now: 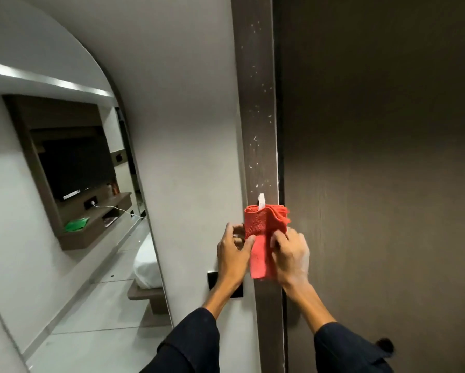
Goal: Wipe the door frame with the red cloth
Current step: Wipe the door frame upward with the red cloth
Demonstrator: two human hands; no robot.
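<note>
A dark brown door frame [257, 103] runs vertically through the middle of the view, speckled with pale flecks. A folded red cloth [262, 238] lies against it at hand height, draped over a small white hook [261, 201]. My left hand [232, 254] pinches the cloth's left edge between thumb and fingers. My right hand [290, 254] grips its right side, fingers curled into the fabric. Both dark sleeves reach up from the bottom.
The brown door [382, 170] fills the right side. A white wall [188, 130] lies left of the frame, with a black switch plate [212, 281] behind my left wrist. An arched mirror [64, 170] at left reflects a TV, shelf and bed.
</note>
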